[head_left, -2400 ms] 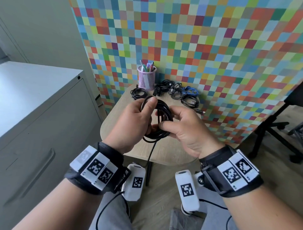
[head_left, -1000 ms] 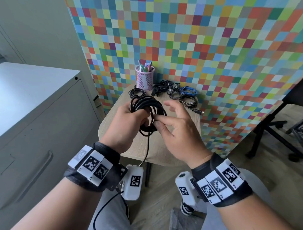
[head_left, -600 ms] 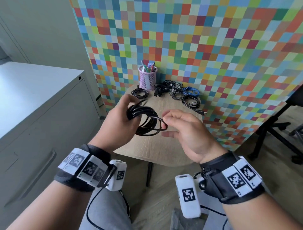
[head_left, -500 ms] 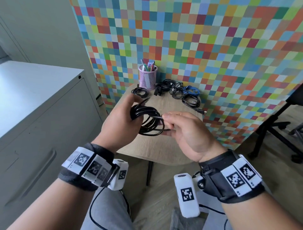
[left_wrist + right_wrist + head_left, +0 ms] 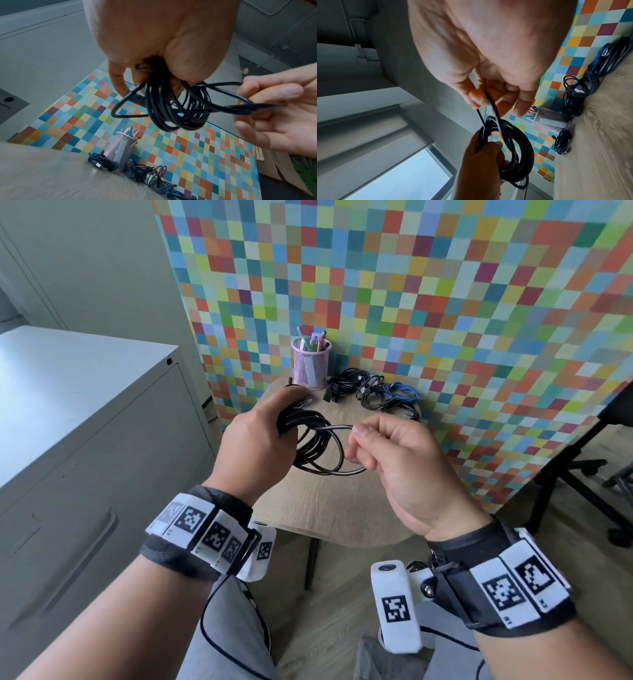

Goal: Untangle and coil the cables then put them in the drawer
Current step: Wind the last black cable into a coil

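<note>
Above the small wooden table (image 5: 335,508) my left hand (image 5: 260,440) grips a black cable coil (image 5: 317,451) of several loops, also seen in the left wrist view as the black cable coil (image 5: 173,108). My right hand (image 5: 380,446) pinches one loop of that coil between thumb and fingers, drawn out to the right, as the right wrist view shows at the black cable coil (image 5: 510,148). A tangle of black and blue cables (image 5: 380,392) lies at the table's back edge. The grey cabinet's drawer (image 5: 89,529) on the left is closed.
A pink mesh pen cup (image 5: 311,364) stands at the back of the table, with a small coiled black cable (image 5: 101,162) beside it. A colourful checkered panel (image 5: 411,302) rises behind. A black chair base (image 5: 582,474) stands on the right.
The coil has turned from upright to nearly flat. My right hand let go, then pinched one loop and pulled it to the right. The left hand kept its grip.
</note>
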Motion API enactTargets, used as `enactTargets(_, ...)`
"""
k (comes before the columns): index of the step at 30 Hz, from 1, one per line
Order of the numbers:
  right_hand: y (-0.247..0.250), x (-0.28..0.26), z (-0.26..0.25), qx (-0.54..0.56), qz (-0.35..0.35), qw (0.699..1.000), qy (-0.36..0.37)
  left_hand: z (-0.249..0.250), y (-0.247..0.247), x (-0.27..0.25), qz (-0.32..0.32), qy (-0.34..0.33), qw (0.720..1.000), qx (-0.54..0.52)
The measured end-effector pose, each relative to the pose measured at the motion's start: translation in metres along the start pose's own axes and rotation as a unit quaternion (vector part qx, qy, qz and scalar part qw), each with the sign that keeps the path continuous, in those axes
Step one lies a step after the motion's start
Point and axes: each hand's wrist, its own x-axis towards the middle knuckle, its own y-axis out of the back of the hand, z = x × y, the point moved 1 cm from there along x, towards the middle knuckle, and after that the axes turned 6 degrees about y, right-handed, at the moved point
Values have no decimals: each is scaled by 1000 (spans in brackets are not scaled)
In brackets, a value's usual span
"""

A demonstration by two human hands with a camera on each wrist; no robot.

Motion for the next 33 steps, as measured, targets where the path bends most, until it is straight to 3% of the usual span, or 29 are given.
enactTargets(3,1,2,-3,-27,34,999,14,-1,-2,2,21,-22,999,12)
enactTargets(5,2,1,-6,1,30,999,-14,-1,-2,4,24,-28,999,15)
enactTargets(8,15,-3,-14,34,-54,993,-95,-3,1,6,23,-19,999,24)
enactTargets(11,36,-3,-24,-101,-119,984,-84,-11,9,11,17,34,999,9)
enactTargets(13,48,4,-27,-244,-78,967,-3,-16,11,11,-51,90,992,-75)
enactTargets(17,57,17,-15,-301,-16,949,88,-7,8,-2,-202,167,916,-305)
enactTargets(22,40,21,22,-275,2,950,146,10,5,-12,-284,169,810,-484)
enactTargets(26,15,15,36,-215,-30,969,116,16,2,-16,-312,158,772,-531)
enactTargets(29,-2,10,36,-68,-38,997,29,17,4,-14,-292,163,791,-512)
enactTargets(33,-16,-1,36,134,-16,987,-83,18,8,-4,-192,166,883,-396)
